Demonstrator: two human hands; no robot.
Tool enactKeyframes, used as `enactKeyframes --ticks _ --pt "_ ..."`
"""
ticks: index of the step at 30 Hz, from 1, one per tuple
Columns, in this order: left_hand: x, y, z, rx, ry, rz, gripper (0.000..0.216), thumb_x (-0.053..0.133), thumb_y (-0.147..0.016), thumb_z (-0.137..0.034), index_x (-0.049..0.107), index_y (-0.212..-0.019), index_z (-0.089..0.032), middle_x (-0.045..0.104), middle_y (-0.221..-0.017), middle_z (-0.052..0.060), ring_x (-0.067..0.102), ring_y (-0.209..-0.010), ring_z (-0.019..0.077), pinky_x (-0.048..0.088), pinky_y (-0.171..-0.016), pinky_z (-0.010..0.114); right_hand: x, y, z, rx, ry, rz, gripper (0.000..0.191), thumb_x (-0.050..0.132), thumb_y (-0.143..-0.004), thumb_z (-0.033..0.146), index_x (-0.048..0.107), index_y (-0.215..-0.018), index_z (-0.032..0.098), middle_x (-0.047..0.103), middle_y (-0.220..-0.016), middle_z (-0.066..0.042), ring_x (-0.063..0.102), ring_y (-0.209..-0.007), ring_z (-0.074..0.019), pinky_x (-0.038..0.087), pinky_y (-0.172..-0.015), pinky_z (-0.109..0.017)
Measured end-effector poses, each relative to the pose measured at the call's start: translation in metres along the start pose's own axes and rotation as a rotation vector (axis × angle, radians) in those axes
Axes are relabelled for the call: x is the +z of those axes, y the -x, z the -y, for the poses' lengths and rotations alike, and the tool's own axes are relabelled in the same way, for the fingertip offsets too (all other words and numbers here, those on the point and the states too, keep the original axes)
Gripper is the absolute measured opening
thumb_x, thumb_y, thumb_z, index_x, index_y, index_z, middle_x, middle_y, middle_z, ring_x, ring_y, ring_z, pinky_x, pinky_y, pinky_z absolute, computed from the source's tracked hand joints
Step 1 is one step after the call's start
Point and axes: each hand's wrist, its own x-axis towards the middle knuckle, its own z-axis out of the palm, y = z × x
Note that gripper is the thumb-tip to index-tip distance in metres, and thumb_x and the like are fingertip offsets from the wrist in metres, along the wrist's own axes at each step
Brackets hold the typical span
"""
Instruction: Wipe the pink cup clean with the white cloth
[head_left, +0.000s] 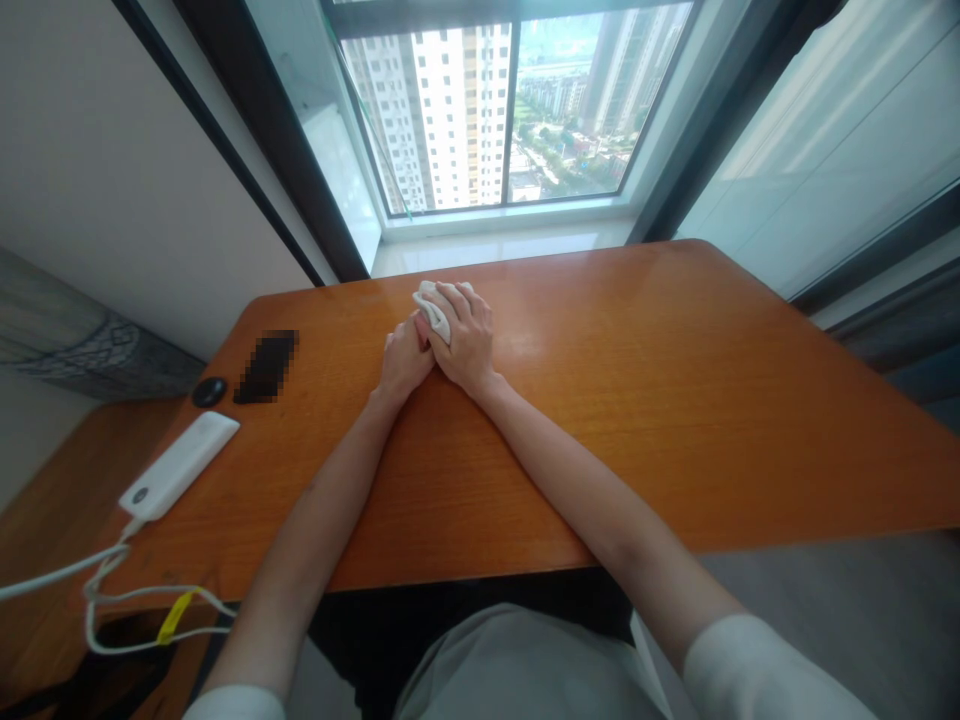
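Note:
Both my hands meet near the far middle of an orange wooden table [675, 400]. My right hand [466, 340] is closed over a small white crumpled cloth [433, 306], pressing it onto the tabletop. My left hand [405, 358] lies right beside it, touching the right hand and the cloth's near edge; its fingers are mostly hidden under the right hand. Both forearms stretch across the table from the near edge.
A white power bank [180, 466] with a white cable [112, 590] lies at the left edge. Beyond it sit a small black round object [209, 391] and a blurred dark rectangle [266, 366]. A window [495, 100] and its sill stand behind the table.

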Motion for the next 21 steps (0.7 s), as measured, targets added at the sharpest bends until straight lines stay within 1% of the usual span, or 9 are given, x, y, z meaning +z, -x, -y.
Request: enactKeyframes --ticks 3,6,8,11,14,18,21 --pt "-0.0003 0.0024 0.0015 0.016 0.108 -0.094 0.046 0.061 -0.104 -0.040 0.058 -0.146 -0.020 0.073 -0.139 0.018 0.070 -0.129 0.0385 0.054 -0.114 0.057 0.0002 0.0004 0.0017 -0.013 -0.014 -0.002 0.050 0.046 -0.115 0.050 0.067 -0.155 0.028 0.062 -0.166 -0.006 0.046 -0.160 -0.0331 0.033 -0.137 -0.052" --pt "0.0006 0.0041 0.0037 0.065 0.128 -0.136 0.049 0.062 -0.105 -0.038 0.053 -0.149 -0.020 0.071 -0.142 0.018 0.069 -0.131 0.0367 0.054 -0.115 0.055 0.0026 0.0014 0.0028 -0.041 -0.017 0.006 0.050 0.047 -0.115 0.049 0.066 -0.156 0.028 0.061 -0.167 -0.005 0.045 -0.160 -0.0324 0.033 -0.138 -0.051" --pt "0.0014 0.0041 0.0044 0.078 0.144 -0.132 0.045 0.058 -0.108 -0.038 0.052 -0.149 -0.020 0.071 -0.140 0.017 0.069 -0.128 0.0352 0.056 -0.112 0.053 0.0045 0.0019 0.0030 -0.043 -0.016 0.006 0.050 0.047 -0.115 0.049 0.066 -0.157 0.028 0.060 -0.168 -0.005 0.044 -0.161 -0.0321 0.032 -0.138 -0.051" --pt "0.0027 0.0029 0.0042 0.040 0.205 -0.085 0.042 0.049 -0.114 -0.041 0.048 -0.152 -0.022 0.072 -0.136 0.015 0.074 -0.119 0.0336 0.059 -0.104 0.050 0.0065 0.0019 0.0030 -0.022 -0.019 -0.001 0.052 0.045 -0.115 0.050 0.065 -0.157 0.028 0.059 -0.169 -0.006 0.044 -0.162 -0.0321 0.032 -0.139 -0.052" --pt "0.0036 0.0016 0.0045 -0.008 0.225 -0.045 0.045 0.048 -0.115 -0.044 0.045 -0.155 -0.025 0.074 -0.130 0.015 0.077 -0.110 0.0357 0.061 -0.096 0.051 0.0069 0.0016 0.0025 -0.016 -0.017 0.007 0.053 0.043 -0.115 0.050 0.063 -0.159 0.029 0.058 -0.169 -0.006 0.044 -0.162 -0.0323 0.031 -0.139 -0.054" --pt "0.0042 0.0014 0.0063 -0.020 0.220 -0.035 0.045 0.049 -0.114 -0.047 0.046 -0.153 -0.026 0.076 -0.125 0.015 0.078 -0.106 0.0397 0.062 -0.095 0.055 0.0064 0.0014 0.0021 -0.017 -0.012 0.010 0.053 0.043 -0.115 0.049 0.062 -0.160 0.029 0.057 -0.170 -0.007 0.043 -0.163 -0.0320 0.030 -0.139 -0.054" --pt "0.0049 0.0015 0.0077 -0.007 0.237 -0.041 0.046 0.046 -0.114 -0.049 0.045 -0.155 -0.027 0.075 -0.128 0.016 0.079 -0.109 0.0399 0.062 -0.099 0.057 0.0056 0.0011 0.0029 -0.007 -0.011 0.017 0.053 0.043 -0.115 0.049 0.062 -0.160 0.028 0.058 -0.170 -0.007 0.043 -0.163 -0.0312 0.030 -0.139 -0.052"
